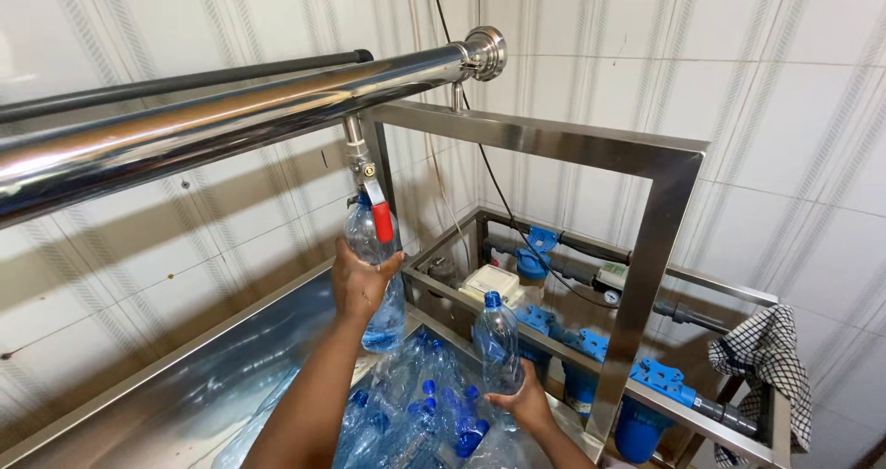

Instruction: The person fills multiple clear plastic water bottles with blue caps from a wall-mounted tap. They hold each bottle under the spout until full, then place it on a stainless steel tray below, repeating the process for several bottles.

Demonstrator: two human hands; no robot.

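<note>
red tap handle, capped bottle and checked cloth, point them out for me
red tap handle (382,222), head view, middle of the lever
capped bottle (497,340), head view, clear body below the blue cap
checked cloth (764,358), head view, middle of the hanging fabric

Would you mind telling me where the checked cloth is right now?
In the head view, the checked cloth hangs at the far right, draped over the end of the steel frame, beside the blue filter housings and well right of both hands.

White tiled walls (757,90); steel frame (646,247); checked cloth (766,358) hanging.
</note>
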